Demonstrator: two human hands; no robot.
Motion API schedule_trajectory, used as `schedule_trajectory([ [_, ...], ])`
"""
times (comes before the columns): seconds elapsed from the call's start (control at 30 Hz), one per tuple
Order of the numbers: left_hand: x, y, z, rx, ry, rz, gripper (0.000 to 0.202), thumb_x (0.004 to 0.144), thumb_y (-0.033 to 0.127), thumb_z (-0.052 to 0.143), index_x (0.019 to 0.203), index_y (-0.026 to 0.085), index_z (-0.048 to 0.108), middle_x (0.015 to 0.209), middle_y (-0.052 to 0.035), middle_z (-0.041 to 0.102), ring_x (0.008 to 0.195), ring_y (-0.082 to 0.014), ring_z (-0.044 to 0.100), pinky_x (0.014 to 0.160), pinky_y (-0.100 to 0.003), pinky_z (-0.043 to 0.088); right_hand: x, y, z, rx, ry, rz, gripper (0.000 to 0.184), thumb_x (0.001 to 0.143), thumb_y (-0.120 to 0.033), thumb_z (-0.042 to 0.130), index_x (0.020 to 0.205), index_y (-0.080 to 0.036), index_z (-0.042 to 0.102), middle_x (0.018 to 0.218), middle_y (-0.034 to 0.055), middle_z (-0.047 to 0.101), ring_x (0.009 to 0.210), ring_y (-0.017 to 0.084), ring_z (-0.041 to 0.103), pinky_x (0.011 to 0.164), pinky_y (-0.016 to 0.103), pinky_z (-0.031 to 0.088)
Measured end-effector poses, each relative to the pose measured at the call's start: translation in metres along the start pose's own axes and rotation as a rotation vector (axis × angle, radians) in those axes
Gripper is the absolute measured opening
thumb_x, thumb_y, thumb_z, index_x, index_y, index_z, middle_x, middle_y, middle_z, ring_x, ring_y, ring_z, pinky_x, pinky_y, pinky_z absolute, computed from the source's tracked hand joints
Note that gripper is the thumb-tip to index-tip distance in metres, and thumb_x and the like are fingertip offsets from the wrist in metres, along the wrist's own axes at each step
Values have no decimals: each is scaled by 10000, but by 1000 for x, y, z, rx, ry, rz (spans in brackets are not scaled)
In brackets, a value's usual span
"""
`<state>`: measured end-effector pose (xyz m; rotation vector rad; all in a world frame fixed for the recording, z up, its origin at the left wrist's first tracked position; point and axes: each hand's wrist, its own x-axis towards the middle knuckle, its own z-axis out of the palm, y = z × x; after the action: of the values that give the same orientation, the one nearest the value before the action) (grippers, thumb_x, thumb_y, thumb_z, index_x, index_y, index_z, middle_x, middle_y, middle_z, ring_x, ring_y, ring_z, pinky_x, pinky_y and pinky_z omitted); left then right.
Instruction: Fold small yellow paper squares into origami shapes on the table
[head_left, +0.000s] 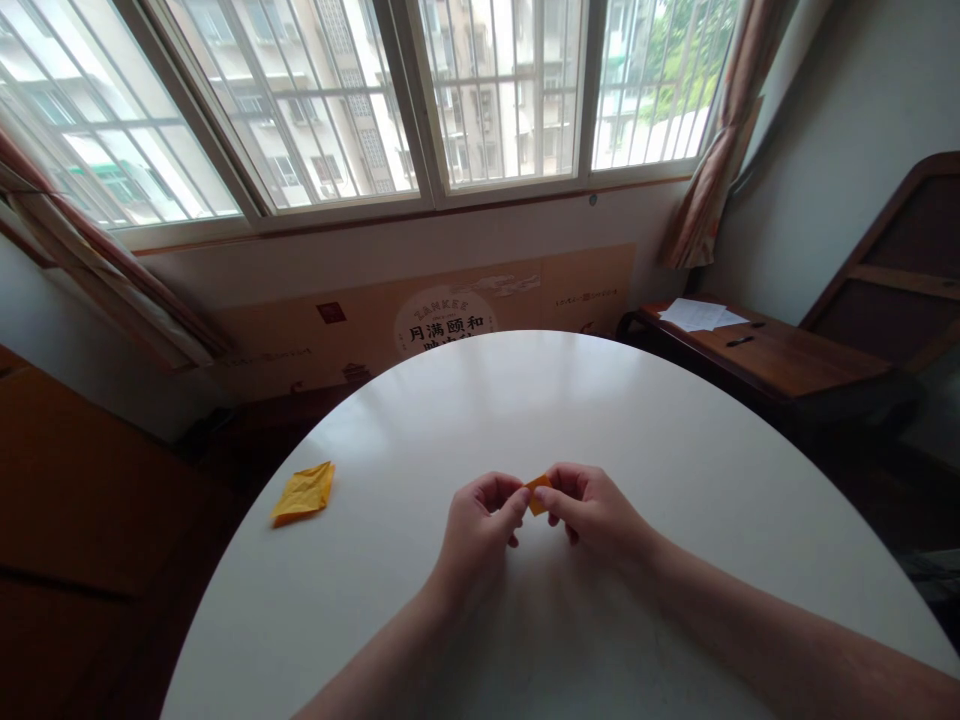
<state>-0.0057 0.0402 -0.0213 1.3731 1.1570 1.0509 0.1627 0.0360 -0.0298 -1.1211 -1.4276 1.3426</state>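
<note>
A small folded orange paper piece (538,493) is pinched between both my hands just above the round white table (525,400). My left hand (480,525) grips its left side with thumb and fingers curled. On the other side my right hand (592,510) pinches it, fingers closed. Most of the piece is hidden by my fingers. A second, larger folded orange-yellow paper (304,493) lies flat near the table's left edge, well away from both hands.
A dark wooden side table (795,365) with white sheets (701,314) and a pen (739,341) stands at the right. A printed cardboard panel (435,315) leans against the wall under the barred window. Curtains hang at both sides. A wooden headboard-like frame (900,260) is at the far right.
</note>
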Motion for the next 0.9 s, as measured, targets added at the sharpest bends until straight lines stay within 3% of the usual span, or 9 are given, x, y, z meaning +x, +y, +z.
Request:
schedule_trajectory([
  [0.37, -5, 5, 2, 48, 54, 107, 246, 778, 385, 699, 786, 140, 720, 735, -64, 694, 642, -166, 613, 488, -231, 506, -2, -1, 0, -45, 0, -33, 235, 846, -370, 615, 757, -155, 648, 628, -4, 562, 518, 100, 468, 446, 221, 355],
  [0.57, 0, 4, 0, -82, -56, -37, 315, 745, 440, 734, 779, 128, 738, 710, -62, 688, 613, -152, 599, 453, -213, 485, -2, -2, -3, -40, -18, -47, 267, 862, -398, 618, 776, -154, 684, 659, 17, 605, 571, 117, 511, 466, 219, 369],
  [0.77, 3, 4, -1, -67, -72, -85, 282, 725, 406, 773, 808, 138, 736, 771, -73, 717, 703, -183, 649, 476, -208, 499, -3, -3, -2, -79, 16, -46, 271, 854, -401, 627, 749, -159, 690, 635, 12, 611, 572, 128, 522, 511, 244, 394],
  [0.9, 2, 6, 0, -59, -66, -128, 282, 739, 408, 772, 822, 143, 722, 777, -68, 709, 736, -184, 650, 497, -211, 523, -4, -2, -2, -108, 12, -97, 255, 876, -377, 604, 802, -166, 727, 717, 43, 678, 679, 173, 597, 599, 273, 456],
])
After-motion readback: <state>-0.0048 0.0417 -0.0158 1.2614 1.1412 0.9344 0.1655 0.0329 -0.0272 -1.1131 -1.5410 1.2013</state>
